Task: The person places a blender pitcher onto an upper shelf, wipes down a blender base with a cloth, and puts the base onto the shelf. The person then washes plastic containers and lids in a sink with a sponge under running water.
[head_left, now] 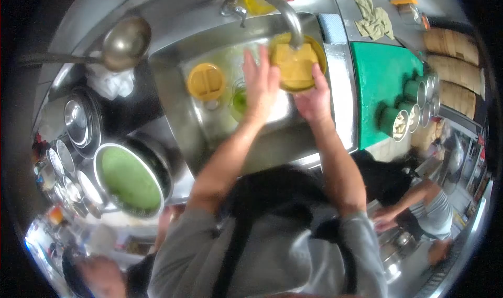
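Observation:
My right hand (314,100) grips a yellow round dish (297,72) from below, with the thumb over its rim. Paler, squarish yellow shapes show inside the dish; I cannot tell whether they are part of it. A curved metal faucet (287,11) reaches over it, the spout end just above the dish. My left hand (258,83) is open beside the dish's left edge, fingers stretched out; contact is unclear. A second yellow dish (206,82), with a divider, lies in the metal sink (212,133). Near my left wrist sits something green and see-through (239,103), partly hidden.
Left of the sink stand a large pot of green liquid (128,177), lidded pots (78,121) and a ladle (126,44). To the right, a green board (374,83) bears several small metal cups (401,124). Other people work behind me on both sides.

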Tool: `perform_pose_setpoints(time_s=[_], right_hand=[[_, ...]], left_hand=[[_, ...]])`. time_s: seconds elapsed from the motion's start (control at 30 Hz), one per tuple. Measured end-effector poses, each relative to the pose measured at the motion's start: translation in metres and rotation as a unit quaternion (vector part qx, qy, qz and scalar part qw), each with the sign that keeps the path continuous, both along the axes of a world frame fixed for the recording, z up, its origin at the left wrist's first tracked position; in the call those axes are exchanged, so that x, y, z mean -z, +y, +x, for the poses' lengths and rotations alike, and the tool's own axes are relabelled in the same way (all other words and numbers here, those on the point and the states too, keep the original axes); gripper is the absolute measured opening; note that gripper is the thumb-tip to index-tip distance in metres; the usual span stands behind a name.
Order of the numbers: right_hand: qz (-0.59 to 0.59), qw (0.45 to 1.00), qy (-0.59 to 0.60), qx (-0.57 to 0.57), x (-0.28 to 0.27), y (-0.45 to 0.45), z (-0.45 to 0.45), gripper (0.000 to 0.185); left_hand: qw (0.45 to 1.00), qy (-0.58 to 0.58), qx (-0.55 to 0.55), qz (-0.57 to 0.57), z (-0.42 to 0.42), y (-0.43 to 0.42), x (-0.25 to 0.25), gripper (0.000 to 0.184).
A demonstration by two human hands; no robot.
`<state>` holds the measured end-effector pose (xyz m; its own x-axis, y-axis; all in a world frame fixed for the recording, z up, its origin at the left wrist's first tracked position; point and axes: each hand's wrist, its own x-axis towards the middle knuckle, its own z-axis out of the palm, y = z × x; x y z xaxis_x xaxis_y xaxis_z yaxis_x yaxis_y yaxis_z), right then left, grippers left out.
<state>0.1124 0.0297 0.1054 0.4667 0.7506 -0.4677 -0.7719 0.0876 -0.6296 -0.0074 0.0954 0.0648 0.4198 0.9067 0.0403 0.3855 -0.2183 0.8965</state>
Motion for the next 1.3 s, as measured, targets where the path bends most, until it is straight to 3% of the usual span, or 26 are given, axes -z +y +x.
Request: perform_pose_setpoints(time_s=[0.07, 0.1, 0.13, 0.17, 0.27, 0.5, 0.6, 0.67, 0.7, 0.73, 0.8, 0.83, 0.87, 0.93, 0.97, 1.0, 1.07, 1.13, 1.17, 1.2, 1.27, 1.3], right_hand=[[-0.003, 0.999, 0.006, -0.041, -0.003, 0.0, -0.001, 0.053], [0.004, 0.999, 0.013, -0.047, 0.0, 0.0, 0.001, 0.053], [0.008, 0.999, 0.011, -0.046, 0.001, -0.001, 0.004, 0.053], [0.011, 0.998, 0.009, -0.057, 0.003, -0.003, 0.007, 0.055], [-0.009, 0.997, -0.021, -0.075, 0.0, -0.004, 0.008, 0.058], [-0.061, 0.994, -0.076, -0.043, -0.001, -0.002, 0.004, 0.053], [-0.068, 0.995, -0.069, 0.007, 0.002, -0.008, 0.006, 0.051], [-0.093, 0.992, -0.083, 0.022, 0.003, -0.017, 0.011, 0.05], [-0.115, 0.988, -0.099, 0.034, 0.004, -0.022, 0.013, 0.048], [-0.137, 0.983, -0.113, 0.042, 0.006, -0.024, 0.015, 0.047], [-0.105, 0.981, -0.163, 0.01, 0.005, -0.036, 0.01, 0.055], [-0.104, 0.982, -0.158, 0.001, 0.008, -0.043, 0.01, 0.055], [-0.107, 0.969, -0.218, -0.034, 0.012, -0.052, 0.01, 0.051], [-0.115, 0.951, -0.277, -0.071, 0.02, -0.068, 0.011, 0.048], [-0.114, 0.901, -0.395, -0.138, 0.02, -0.075, 0.011, 0.043], [-0.11, 0.832, -0.506, -0.2, 0.014, -0.078, 0.01, 0.038], [-0.093, 0.731, -0.639, -0.223, -0.003, -0.084, 0.007, 0.041], [-0.145, 0.745, -0.615, -0.214, -0.015, -0.091, 0.004, 0.043], [-0.122, 0.723, -0.647, -0.209, -0.014, -0.099, 0.012, 0.044], [-0.128, 0.72, -0.651, -0.205, -0.018, -0.104, 0.018, 0.044], [-0.126, 0.702, -0.682, -0.164, -0.023, -0.112, 0.023, 0.044], [-0.156, 0.686, -0.698, -0.136, -0.029, -0.113, 0.024, 0.046]], left_hand=[[0.959, -0.193, -0.057, -0.2, 0.004, 0.008, -0.008, 0.059], [0.959, -0.195, -0.056, -0.198, 0.004, 0.013, -0.008, 0.059], [0.886, -0.308, -0.063, -0.342, 0.003, 0.019, -0.007, 0.052], [0.777, -0.409, -0.067, -0.473, 0.003, 0.024, -0.004, 0.047], [0.824, -0.328, -0.071, -0.456, 0.013, 0.039, 0.016, 0.035], [0.883, -0.217, -0.059, -0.412, 0.026, 0.055, -0.006, 0.041], [0.878, -0.217, 0.018, -0.426, 0.022, 0.044, -0.009, 0.039], [0.868, -0.292, 0.061, -0.397, 0.019, 0.013, 0.001, 0.055], [0.823, -0.373, 0.075, -0.422, 0.019, 0.002, 0.002, 0.073], [0.826, -0.37, 0.064, -0.42, 0.015, -0.004, 0.005, 0.073], [0.779, -0.362, 0.096, -0.502, 0.002, -0.012, 0.018, 0.078], [0.818, -0.311, 0.109, -0.471, -0.002, -0.014, 0.029, 0.074], [0.819, -0.311, 0.102, -0.471, -0.007, -0.011, 0.03, 0.074], [0.756, -0.337, 0.065, -0.557, -0.011, -0.006, 0.033, 0.066], [0.762, -0.36, 0.05, -0.536, -0.007, -0.003, 0.036, 0.051], [0.759, -0.359, 0.053, -0.54, -0.003, 0.003, 0.043, 0.051], [0.899, -0.229, 0.067, -0.367, 0.011, 0.016, 0.053, 0.041], [0.943, -0.128, 0.134, -0.276, 0.009, 0.028, 0.046, 0.036], [0.964, -0.096, 0.141, -0.202, 0.005, 0.028, 0.047, 0.035], [0.963, -0.1, 0.148, -0.203, 0.001, 0.025, 0.037, 0.035], [0.973, -0.004, 0.114, -0.202, -0.016, 0.019, 0.016, 0.034], [0.986, -0.014, 0.084, -0.142, -0.025, 0.008, 0.038, 0.031]])
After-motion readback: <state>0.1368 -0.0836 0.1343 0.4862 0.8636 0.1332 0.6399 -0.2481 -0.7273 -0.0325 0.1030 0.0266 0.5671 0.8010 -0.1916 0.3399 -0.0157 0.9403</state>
